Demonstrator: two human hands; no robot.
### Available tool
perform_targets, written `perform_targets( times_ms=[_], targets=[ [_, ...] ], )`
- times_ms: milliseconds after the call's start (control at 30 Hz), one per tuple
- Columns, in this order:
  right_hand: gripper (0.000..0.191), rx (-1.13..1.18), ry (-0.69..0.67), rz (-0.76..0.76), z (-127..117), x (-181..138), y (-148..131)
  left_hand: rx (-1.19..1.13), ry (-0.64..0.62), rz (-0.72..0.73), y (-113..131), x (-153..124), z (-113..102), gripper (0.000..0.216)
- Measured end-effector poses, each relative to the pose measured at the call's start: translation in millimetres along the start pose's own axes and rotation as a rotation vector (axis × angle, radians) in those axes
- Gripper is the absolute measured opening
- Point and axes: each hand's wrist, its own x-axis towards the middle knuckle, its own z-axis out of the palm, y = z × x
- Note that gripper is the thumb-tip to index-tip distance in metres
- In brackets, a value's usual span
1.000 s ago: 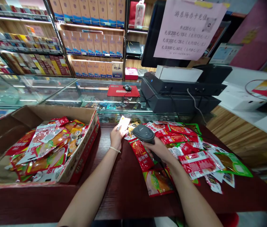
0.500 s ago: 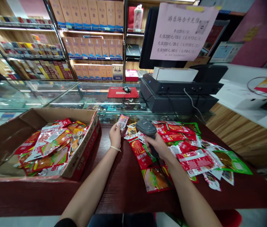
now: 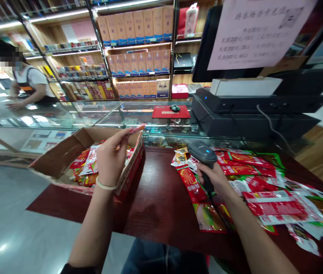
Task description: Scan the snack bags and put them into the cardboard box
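– So, just the head view to go on: what's each hand up to?

– Left hand (image 3: 111, 158) has a small packet (image 3: 137, 128) pinched by one end, fingers together on it, up by the far right corner of the box (image 3: 133, 173). How high over the rim, I can't really tell. Right hand (image 3: 217, 177) has its grip wrapped round the handle of a scanner (image 3: 203, 154), next to the loose packs (image 3: 278, 207) on the surface (image 3: 152, 190).

– Any tips for doing that bit cleanly?

– Imo a light pinch on the end is plenty, and I'd hold the packet clear of the cardboard so it doesn't snag. I'd also mind the cable (image 3: 214, 205) hanging off the scanner: it runs down over the loose packs, so a tug could drag one along.

– And how does the packet look?

– Thin and flat, seen nearly edge-on, pinkish red with a touch of orange. Can't read any print at that angle, and the fingers hide the near end. Probably bends easily. The pouches (image 3: 78, 160) in the box are shiny, mostly red and white.
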Motion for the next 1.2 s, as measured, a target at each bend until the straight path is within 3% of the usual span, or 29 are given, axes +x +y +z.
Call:
perform_targets(
  times_ms=[67,167,233,300,433,567,767,867,967,1067,1200],
  targets=[
    [0.039,-0.009,-0.007,0.005,2.6,-0.3,4.1,0.13,-0.01,0.016,-32.4,-0.2,-16.9,0.036],
    [0.038,-0.064,-0.041,-0.023,5.3,-0.5,8.9,0.249,-0.163,-0.045,-77.9,-7.3,-28.1,0.048],
    [0.037,-0.094,-0.056,-0.036,6.4,-0.3,10.0,0.265,-0.269,-0.111,-96.0,-14.2,-29.4,0.052],
    [0.036,-0.102,-0.062,-0.025,7.1,0.2,9.8,0.222,-0.292,-0.148,-102.5,-20.0,-28.6,0.049],
    [0.035,-0.086,-0.057,-0.008,6.7,1.4,7.4,0.077,-0.246,-0.166,-96.9,-22.8,-25.7,0.036],
    [0.036,-0.067,-0.022,-0.013,2.1,1.3,2.2,0.099,-0.223,-0.145,-84.6,-19.5,-25.0,0.033],
    [0.036,-0.03,0.027,-0.025,-12.9,2.0,-10.0,0.183,-0.182,-0.002,-32.9,-16.1,-16.5,0.029],
    [0.033,-0.008,0.072,-0.024,-21.3,3.1,-13.9,0.018,-0.269,0.041,2.0,-19.6,11.6,0.028],
    [0.03,0.008,0.11,-0.072,-28.1,4.1,-16.2,-0.161,-0.422,0.086,23.8,-31.1,65.6,0.027],
    [0.031,0.004,0.148,-0.108,-33.2,4.8,-18.7,-0.218,-0.62,0.128,26.2,-51.7,131.7,0.024],
    [0.03,0.031,0.177,-0.096,-39.8,6.5,-20.2,-0.204,-0.707,0.244,12.7,-84.4,194.8,0.021]
  ],
)
